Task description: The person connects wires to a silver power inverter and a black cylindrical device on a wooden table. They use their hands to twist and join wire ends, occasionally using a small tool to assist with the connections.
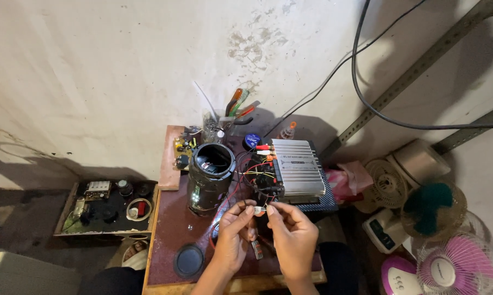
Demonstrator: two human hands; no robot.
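Closest in, a round black cap (188, 260) lies flat on the brown bench (170, 229). Above the bench's near half the left hand (233, 235) and right hand (293, 236) meet, each grip narrow, fingertips pinching a small white connector (259, 210) between them, thin wires running from it. Just beyond stand an open black cylindrical speaker (209, 177) and, to its right, a ribbed silver amplifier (297, 173). A tool cup (220, 123) stands farthest, against the wall.

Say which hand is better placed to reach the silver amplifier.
Probably the right hand: it lies just below the amplifier. The left hand sits nearer the black speaker.
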